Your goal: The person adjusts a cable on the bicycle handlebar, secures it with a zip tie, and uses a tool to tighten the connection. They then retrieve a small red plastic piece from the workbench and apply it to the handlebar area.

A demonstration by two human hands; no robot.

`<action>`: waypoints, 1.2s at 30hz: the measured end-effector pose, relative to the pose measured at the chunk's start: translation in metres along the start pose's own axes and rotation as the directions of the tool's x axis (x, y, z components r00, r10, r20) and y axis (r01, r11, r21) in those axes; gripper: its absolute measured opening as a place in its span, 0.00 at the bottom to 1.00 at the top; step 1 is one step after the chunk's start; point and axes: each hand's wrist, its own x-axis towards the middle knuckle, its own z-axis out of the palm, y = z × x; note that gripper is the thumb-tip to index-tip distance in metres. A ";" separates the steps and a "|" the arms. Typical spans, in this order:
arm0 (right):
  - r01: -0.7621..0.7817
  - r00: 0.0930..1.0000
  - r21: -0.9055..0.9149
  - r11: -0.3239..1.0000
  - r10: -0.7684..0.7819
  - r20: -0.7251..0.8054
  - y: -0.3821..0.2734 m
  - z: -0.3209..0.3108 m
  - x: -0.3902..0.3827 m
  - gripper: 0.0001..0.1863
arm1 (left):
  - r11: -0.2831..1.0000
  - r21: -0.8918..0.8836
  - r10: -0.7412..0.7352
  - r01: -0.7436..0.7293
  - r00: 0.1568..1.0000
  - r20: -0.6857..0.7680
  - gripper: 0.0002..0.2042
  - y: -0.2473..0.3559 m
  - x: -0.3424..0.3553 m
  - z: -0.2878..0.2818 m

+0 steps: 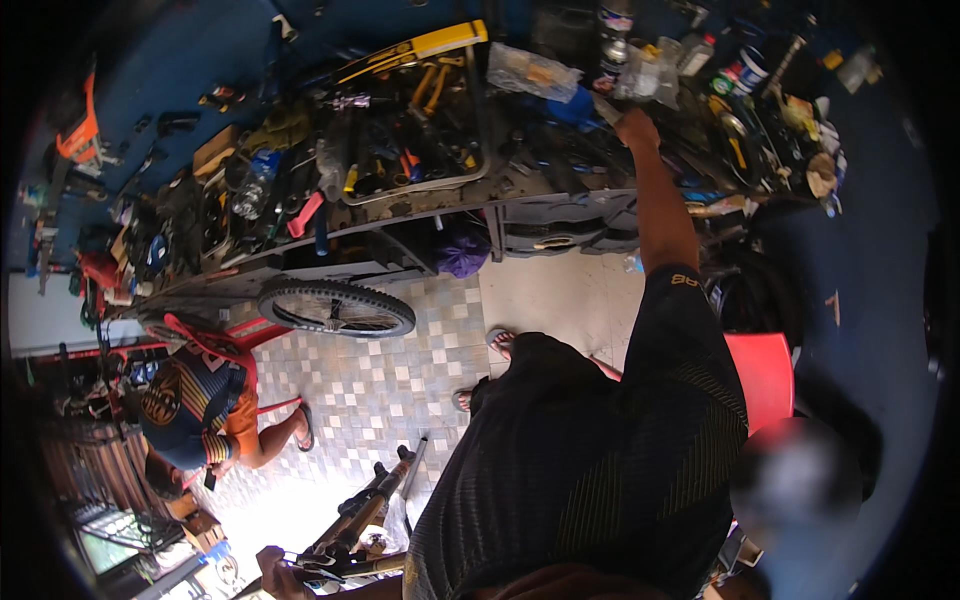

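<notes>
Closest, well out in front of the table [400, 213], the person's left hand [282, 577] is at a bicycle frame [350, 522]; its fingers are bent against the parts there, but I cannot tell whether they are closed on them. The right hand [636, 128] reaches over the front edge of the table, right of its middle. A flat pale thing [606, 110] shows at those fingers; I cannot tell if it is gripped. Just left of it on the table lies a blue thing [575, 108], and further left a tray [420, 188] full of tools. Below the table's front edge are a purple cloth [462, 257] and, to its left, a wheel [338, 306]. Off the table's left end, a co-worker [195, 410] sits bent over.
</notes>
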 end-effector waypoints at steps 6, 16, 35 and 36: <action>-0.138 0.990 -0.061 0.989 0.138 -0.005 -0.022 0.009 -0.009 0.19 | 0.980 0.186 -0.031 -0.075 0.862 0.507 0.21 0.007 -0.005 -0.048; -0.217 0.976 -0.150 0.965 0.210 -0.061 -0.024 0.028 0.027 0.21 | 0.791 -0.051 -0.607 0.610 0.793 0.050 0.10 0.043 0.013 -0.001; -0.117 0.987 0.252 0.961 0.083 0.139 0.046 -0.003 0.073 0.21 | 0.807 -0.040 -0.585 0.589 0.807 0.078 0.07 0.051 0.033 0.006; 0.013 0.999 0.333 0.943 0.000 -0.036 0.059 -0.015 0.080 0.18 | 0.804 -0.047 -0.589 0.593 0.804 0.081 0.07 0.046 0.029 0.008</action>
